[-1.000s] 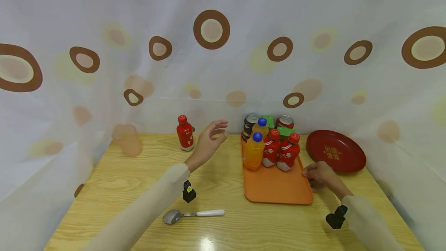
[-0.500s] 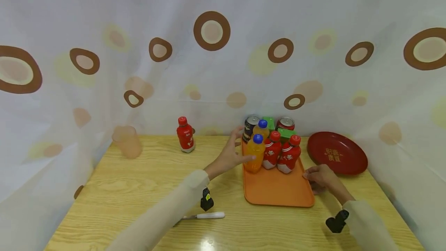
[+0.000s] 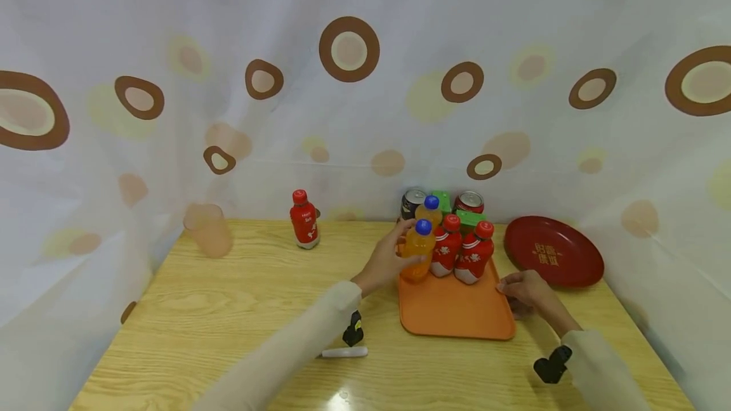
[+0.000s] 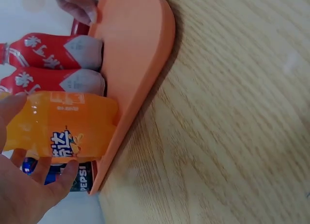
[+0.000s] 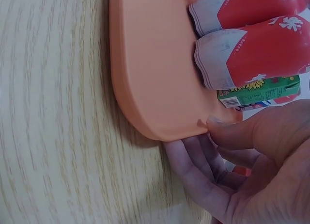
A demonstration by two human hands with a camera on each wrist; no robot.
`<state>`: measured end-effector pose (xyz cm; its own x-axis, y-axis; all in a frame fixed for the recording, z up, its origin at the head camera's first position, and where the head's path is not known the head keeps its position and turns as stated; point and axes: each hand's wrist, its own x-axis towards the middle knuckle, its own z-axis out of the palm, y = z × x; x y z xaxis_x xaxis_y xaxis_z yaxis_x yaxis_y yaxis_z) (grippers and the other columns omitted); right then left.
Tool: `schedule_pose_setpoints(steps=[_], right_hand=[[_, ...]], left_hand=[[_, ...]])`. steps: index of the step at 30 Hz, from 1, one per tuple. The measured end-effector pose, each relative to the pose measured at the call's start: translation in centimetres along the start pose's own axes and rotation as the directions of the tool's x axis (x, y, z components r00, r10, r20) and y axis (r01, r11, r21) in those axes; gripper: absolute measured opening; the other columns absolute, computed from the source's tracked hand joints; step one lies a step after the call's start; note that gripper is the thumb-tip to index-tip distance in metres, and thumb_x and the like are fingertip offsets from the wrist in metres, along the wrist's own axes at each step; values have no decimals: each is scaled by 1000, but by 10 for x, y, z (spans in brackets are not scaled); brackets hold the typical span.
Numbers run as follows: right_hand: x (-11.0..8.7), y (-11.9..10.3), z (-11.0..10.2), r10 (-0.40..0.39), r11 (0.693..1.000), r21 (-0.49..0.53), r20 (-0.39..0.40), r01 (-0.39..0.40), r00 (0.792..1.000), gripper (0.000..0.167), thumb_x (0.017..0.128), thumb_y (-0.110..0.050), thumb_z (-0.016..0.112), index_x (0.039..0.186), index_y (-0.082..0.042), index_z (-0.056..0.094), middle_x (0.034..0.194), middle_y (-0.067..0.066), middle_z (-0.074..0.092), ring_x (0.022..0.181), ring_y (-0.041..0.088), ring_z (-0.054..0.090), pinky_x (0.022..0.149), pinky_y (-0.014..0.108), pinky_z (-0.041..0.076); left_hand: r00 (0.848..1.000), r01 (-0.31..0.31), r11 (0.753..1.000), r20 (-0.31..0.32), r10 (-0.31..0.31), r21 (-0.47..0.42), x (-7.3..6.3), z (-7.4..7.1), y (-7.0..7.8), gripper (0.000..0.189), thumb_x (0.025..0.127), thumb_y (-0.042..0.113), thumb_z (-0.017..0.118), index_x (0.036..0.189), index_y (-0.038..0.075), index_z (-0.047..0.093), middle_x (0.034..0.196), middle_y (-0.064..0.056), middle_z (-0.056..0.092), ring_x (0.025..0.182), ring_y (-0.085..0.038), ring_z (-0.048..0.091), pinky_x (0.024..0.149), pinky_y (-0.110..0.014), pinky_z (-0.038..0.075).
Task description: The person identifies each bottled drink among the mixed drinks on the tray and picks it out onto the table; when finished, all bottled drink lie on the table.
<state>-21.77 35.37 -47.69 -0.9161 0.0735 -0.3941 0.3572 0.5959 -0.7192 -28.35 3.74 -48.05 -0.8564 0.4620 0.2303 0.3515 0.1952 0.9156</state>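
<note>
My left hand point(image 3: 387, 259) is round the front orange soda bottle point(image 4: 72, 120), thumb on one side and fingers on the other, in the left wrist view. That bottle has a blue cap and stands upright at the left edge of an orange tray point(image 3: 457, 313). My right hand point(image 5: 261, 161) pinches the tray's right rim, thumb on top and fingers beneath. Beside the held bottle stand two red-and-white bottles point(image 3: 445, 246). Behind them on the tray are a second orange soda bottle point(image 3: 429, 209), a dark Pepsi can point(image 3: 412, 203), a red can point(image 3: 469, 200) and green cartons point(image 3: 471, 219).
A lone red bottle point(image 3: 304, 221) stands left of the tray near the back curtain. Farther left is a translucent cup point(image 3: 209, 230). A red oval plate point(image 3: 554, 251) lies at the right. My left sleeve hides part of a white-handled spoon point(image 3: 345, 352) in front.
My left hand has moved right, from between the lone red bottle and the tray, and come round the front orange soda bottle. The right hand has stayed at the tray's rim.
</note>
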Motion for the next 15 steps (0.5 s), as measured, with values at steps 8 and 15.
schedule_pose_setpoints(steps=[8,15], right_hand=[[2,0,3,-8,1000,3,-6,8,1000,35,105,-11,59,123,19,60,83,5,72,69,17,71,61,36,64],[3,3,1,17,1000,22,-1,-17,1000,38,106,-13,60,126,19,58,85,5,74,71,21,74,63,38,65]], left_hand=[[1000,5,998,-18,-4,61,-3,0,-2,74,95,16,79,159,20,41,147,-11,55,128,-32,59,103,-45,55],[999,35,994,-5,-35,103,0,1,-5,74,95,23,80,158,25,40,148,-9,54,127,-31,59,97,-44,59]])
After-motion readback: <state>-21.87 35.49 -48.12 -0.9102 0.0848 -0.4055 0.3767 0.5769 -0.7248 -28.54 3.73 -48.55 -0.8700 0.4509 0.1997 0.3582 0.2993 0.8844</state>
